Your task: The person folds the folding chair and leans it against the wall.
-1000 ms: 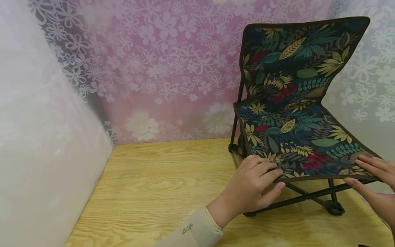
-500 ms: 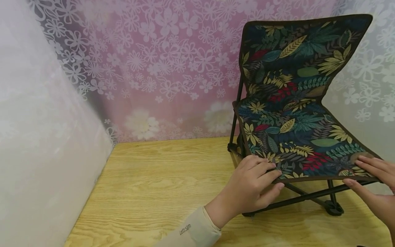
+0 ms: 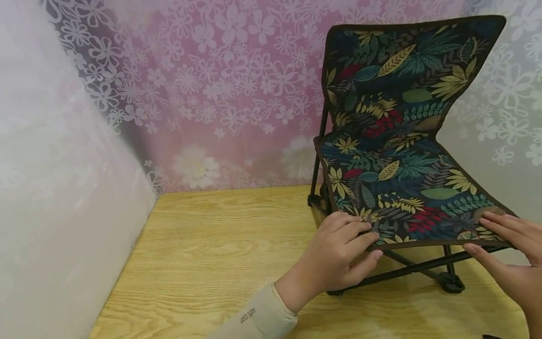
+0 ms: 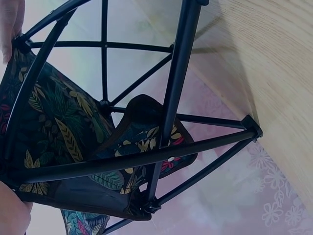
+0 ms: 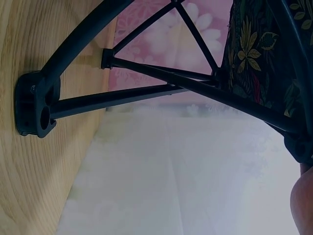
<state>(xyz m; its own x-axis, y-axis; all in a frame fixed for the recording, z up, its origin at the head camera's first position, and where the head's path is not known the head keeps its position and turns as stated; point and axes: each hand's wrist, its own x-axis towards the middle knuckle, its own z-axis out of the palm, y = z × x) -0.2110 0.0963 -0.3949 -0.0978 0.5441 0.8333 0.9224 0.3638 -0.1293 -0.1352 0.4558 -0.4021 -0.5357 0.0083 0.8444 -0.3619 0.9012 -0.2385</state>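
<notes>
A folding chair with dark leaf-print fabric and a black tube frame stands unfolded on the right of the head view. My left hand grips the seat's front left corner, fingertips on top and thumb at the front edge. At the front right corner, my right hand holds the seat likewise, its fingers longer and flatter on the fabric. From below, the left wrist view shows crossed tubes and the seat's underside. A plastic foot meets the tabletop in the right wrist view. Each thumb's grip underneath is partly hidden.
The chair stands on a wood-grain tabletop. Behind it hangs a pink flowered backdrop, with a pale sheet on the left and a flowered one on the right. A small dark item peeks in at the bottom edge.
The chair has shifted slightly left in the head view, and both hands have moved with it. Their hold on the seat corners looks the same.
</notes>
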